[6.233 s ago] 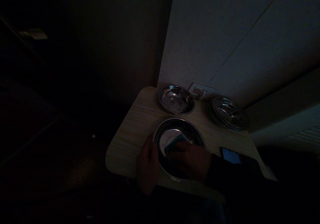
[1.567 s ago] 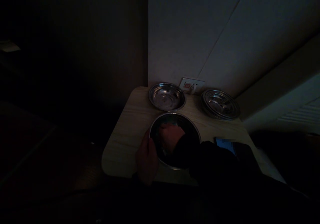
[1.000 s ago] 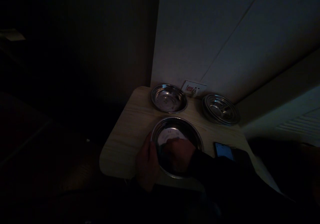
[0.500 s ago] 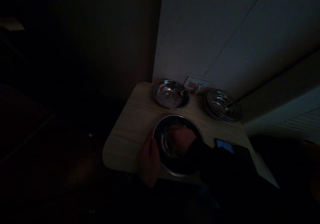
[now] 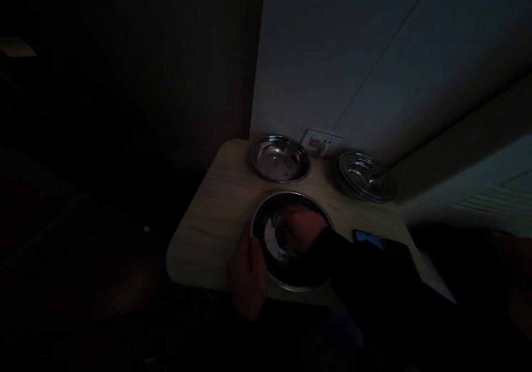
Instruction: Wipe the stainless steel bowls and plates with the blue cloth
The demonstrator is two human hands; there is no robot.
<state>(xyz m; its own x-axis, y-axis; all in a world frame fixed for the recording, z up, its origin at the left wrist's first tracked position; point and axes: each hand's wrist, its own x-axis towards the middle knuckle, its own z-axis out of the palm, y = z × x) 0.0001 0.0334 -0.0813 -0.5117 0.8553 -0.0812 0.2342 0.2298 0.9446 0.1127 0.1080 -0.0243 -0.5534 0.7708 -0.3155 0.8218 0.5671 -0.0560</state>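
Note:
A wide metal bowl [image 5: 272, 243] sits near the front edge of a small wooden-topped table [image 5: 203, 239]. My left hand [image 5: 248, 275] is closed on the bowl's left rim, thumb over the edge. Inside the bowl, my right hand [image 5: 302, 227] presses a greenish cloth or scrubbing pad [image 5: 276, 218] to the inner surface; dim light hides its exact kind. My right sleeve crosses the bowl's right rim. Behind stands a second metal bowl [image 5: 279, 161], with some spots or drops on its bottom.
Several stacked metal bowls [image 5: 366, 177] stand at the back right of the table. A phone with a lit screen [image 5: 368, 239] lies right of my forearm. A wall socket [image 5: 320, 142] with a plug is just behind the bowls. Surroundings are very dark.
My right hand has shifted slightly within the bowl, and more of the pale bowl bottom and the greenish pad shows. My left hand keeps its hold. The view has moved a little.

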